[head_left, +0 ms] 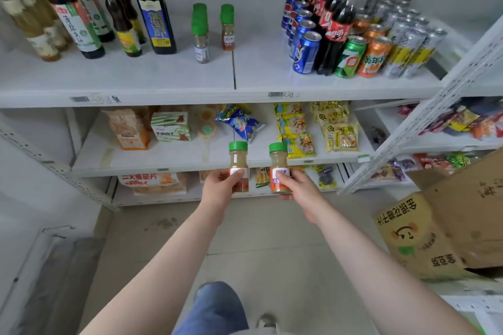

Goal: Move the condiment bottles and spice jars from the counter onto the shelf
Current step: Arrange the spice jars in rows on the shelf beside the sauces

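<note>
The left hand and right hand each grip 1 green-capped spice jar upright. Lift both well above the hands, beside the 2 shelved jars; set bases flat.

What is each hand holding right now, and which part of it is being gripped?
Each hand holds one green-capped spice jar upright. The left hand grips the left jar around its lower, labelled body; the right hand grips the right jar likewise. Caps untouched.
</note>
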Available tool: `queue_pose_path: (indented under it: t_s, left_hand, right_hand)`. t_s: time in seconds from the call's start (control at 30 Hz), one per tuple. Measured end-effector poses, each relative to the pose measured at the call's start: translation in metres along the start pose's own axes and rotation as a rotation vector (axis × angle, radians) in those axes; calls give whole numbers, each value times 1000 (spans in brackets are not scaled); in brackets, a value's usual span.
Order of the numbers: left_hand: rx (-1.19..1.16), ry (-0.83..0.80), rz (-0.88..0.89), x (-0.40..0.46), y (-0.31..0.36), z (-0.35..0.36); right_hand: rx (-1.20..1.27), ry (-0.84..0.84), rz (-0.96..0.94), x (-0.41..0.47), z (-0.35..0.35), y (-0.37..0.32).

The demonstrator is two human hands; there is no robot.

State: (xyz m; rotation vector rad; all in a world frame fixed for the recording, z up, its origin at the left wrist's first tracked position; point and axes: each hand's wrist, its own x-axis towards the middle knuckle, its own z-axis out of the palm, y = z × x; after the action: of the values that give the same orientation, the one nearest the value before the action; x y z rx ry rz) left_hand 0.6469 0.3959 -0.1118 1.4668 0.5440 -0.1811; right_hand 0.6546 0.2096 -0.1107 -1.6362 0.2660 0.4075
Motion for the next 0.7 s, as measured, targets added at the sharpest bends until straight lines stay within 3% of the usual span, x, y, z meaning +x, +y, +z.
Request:
queue_pose_path:
  t_s: [0.7]
  left_hand:
    - [131,35,383,212,174,7]
  right_hand:
    - [121,93,-169,198,35,-154]
